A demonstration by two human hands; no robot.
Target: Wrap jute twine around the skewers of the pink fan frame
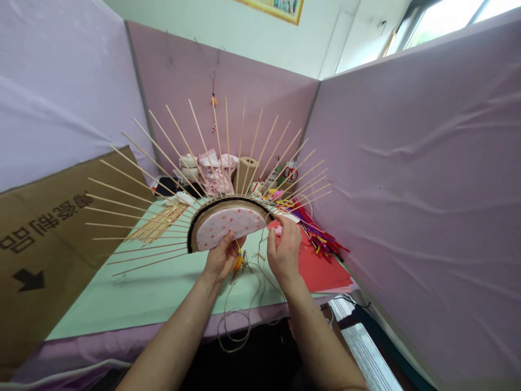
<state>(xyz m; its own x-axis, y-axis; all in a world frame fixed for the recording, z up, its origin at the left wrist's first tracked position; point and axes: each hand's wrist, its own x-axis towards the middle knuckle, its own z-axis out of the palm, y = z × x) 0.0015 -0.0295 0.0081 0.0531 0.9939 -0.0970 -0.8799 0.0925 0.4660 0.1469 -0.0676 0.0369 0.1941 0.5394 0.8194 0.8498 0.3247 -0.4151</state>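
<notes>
A half-round craft piece (232,221) with a pink patterned face and a dark curved rim is held up over the table. Thin wooden sticks (175,130) fan out from its rim. My left hand (222,259) grips its straight lower edge, thumb on the front. Near that thumb hangs a yellow-orange tassel (238,260). My right hand (285,247) is at the rim's right end, fingers curled together beside a thin twine (260,282). Whether the fingertips pinch the twine or the rim is hidden. Below, the twine falls in loose loops past the table edge.
Loose sticks (163,221) lie on the green tabletop (163,293) at left. Red sheets (321,269) and colourful pipe cleaners (319,236) lie at right. Behind stand a twine spool (246,171), pink fabric (217,171) and red-handled scissors (291,172). A cardboard sheet (69,244) leans at left; partitions surround the table.
</notes>
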